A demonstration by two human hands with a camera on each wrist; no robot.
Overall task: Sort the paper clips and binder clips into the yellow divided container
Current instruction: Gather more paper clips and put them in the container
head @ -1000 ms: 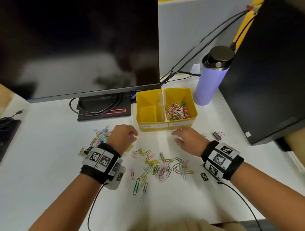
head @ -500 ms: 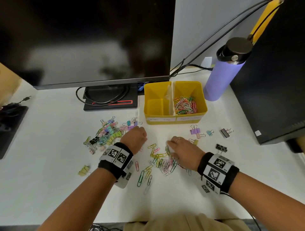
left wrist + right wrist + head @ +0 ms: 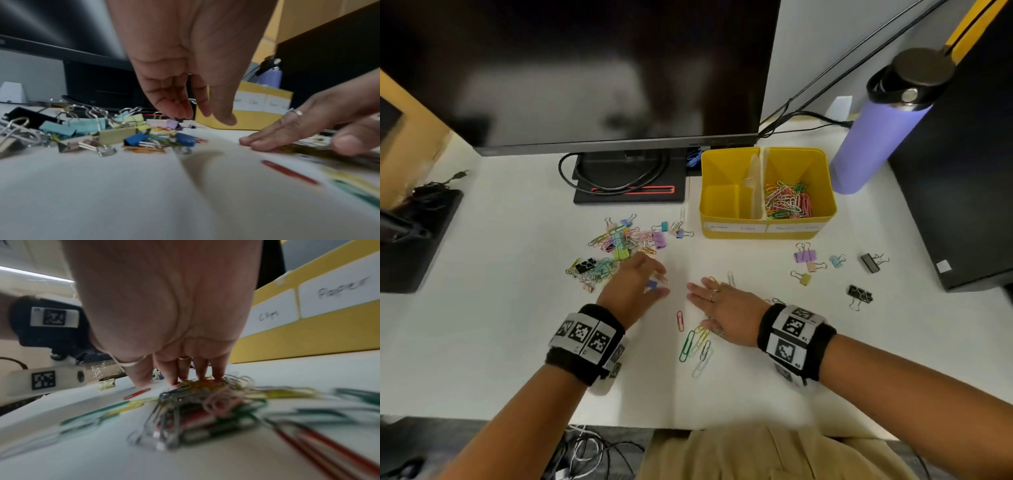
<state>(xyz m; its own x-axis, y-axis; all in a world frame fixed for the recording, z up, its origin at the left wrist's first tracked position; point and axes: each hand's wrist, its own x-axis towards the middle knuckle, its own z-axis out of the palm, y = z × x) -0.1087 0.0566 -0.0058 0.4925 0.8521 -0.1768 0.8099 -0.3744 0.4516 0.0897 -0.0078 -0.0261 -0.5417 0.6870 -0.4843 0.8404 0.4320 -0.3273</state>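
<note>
1. The right hand [image 3: 726,317] lies flat, fingers straight, pressing a heap of paper clips [image 3: 205,408] on the counter [image 3: 500,342].
2. The left hand [image 3: 631,287] hovers, fingers loose, beside the binder clips [image 3: 616,251].
3. The container [image 3: 767,231] stands behind, paper clips in its right compartment.

Office desk: monitor [image 3: 571,68], cables [image 3: 616,178], water bottle [image 3: 876,137].

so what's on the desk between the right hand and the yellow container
Head view: two stray paper clips by the right hand, then bare desk up to the yellow divided container.
</note>
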